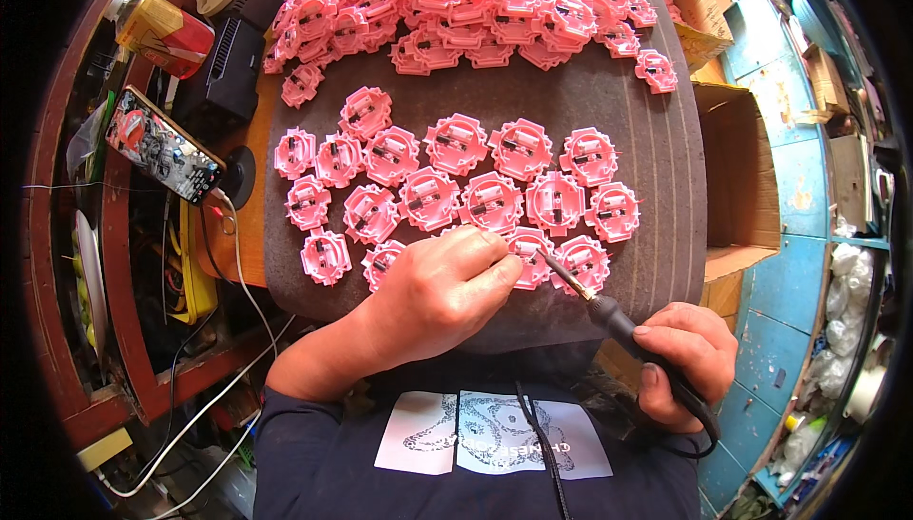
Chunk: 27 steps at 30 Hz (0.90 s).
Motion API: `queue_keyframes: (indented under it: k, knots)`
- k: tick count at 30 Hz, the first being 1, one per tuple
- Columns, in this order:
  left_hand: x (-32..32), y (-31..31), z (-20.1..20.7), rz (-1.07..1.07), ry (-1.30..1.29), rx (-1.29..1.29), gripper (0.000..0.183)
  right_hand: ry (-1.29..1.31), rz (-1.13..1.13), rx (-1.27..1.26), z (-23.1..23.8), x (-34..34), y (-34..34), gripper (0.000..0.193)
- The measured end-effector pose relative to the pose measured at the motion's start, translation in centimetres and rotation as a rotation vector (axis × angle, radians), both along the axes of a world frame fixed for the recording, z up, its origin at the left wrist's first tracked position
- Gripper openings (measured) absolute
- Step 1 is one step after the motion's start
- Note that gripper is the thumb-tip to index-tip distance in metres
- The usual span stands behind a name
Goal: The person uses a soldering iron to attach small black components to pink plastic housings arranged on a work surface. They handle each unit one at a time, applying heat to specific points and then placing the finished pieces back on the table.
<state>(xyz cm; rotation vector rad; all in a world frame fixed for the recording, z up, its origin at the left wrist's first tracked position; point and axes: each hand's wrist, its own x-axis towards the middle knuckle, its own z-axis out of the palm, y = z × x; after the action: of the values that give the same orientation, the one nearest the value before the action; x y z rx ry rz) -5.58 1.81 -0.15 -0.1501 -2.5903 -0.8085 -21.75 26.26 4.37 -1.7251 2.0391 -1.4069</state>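
My right hand [687,353] grips the black handle of a soldering iron [618,322]. The iron's metal tip slants up to the left, over a pink plastic housing [533,274] in the row nearest me. My left hand [437,287] is closed in a pinch beside that housing; whatever sits between its fingertips is hidden. The left hand partly covers another pink housing [380,261]. To the right of the tip lies one more housing [582,258]. The housings are roughly round with notched rims, and small black and metal parts show inside them.
Several similar housings [456,144] lie in loose rows on the dark mat [533,87], with a large pile [456,1] behind. Cardboard boxes [737,168] stand along the right edge. At left are a propped phone [164,144], a drink bottle [164,35] and white cables [242,277].
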Motion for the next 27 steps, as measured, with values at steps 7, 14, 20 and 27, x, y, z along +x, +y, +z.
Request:
queue_keyframes:
  k: [7, 14, 20, 27]
  knots:
    - [0.8, 0.1, 0.2, 0.009, 0.020, 0.037, 0.031, 0.020, -0.012, -0.028, -0.4, 0.0, 0.7, 0.031]
    - [1.0, 0.1, 0.0, -0.036, -0.031, 0.037, 0.033, 0.013, 0.027, -0.006, 0.1, 0.1, 0.7, 0.031]
    - [1.1, 0.1, 0.0, -0.026, -0.033, 0.026, 0.033, 0.021, 0.039, 0.009, 0.0, 0.3, 0.5, 0.031]
    - [1.0, 0.1, 0.1, -0.038, -0.041, 0.037, 0.033, -0.041, 0.125, 0.140, 0.9, -0.1, 1.1, 0.034]
